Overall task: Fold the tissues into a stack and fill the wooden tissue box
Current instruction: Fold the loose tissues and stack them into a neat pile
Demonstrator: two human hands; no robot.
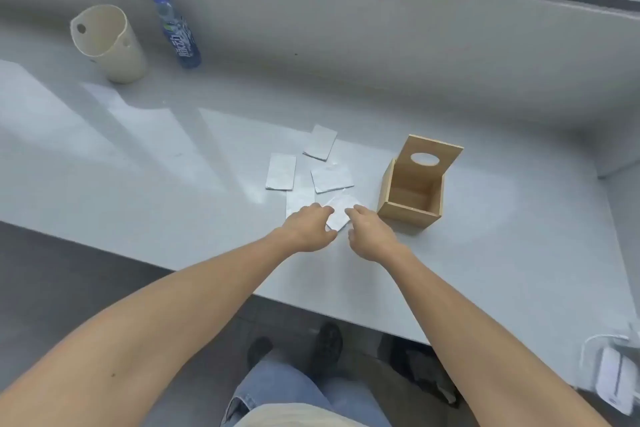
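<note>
Several folded white tissues lie on the grey counter [138,156]: one at the back [320,142], one to the left [281,172], one in the middle [331,177], one flat under my left hand [298,199]. My left hand [310,227] and my right hand [367,236] both rest on the nearest tissue [341,213], fingertips pinching its edges. The wooden tissue box [412,198] stands just right of my right hand, its lid with an oval hole [425,159] tipped up; the box looks empty inside.
A cream plastic jug [109,43] and a blue-labelled bottle [176,29] stand at the back left by the wall. The counter's front edge runs below my wrists. A white device with a cable [613,374] lies at the lower right.
</note>
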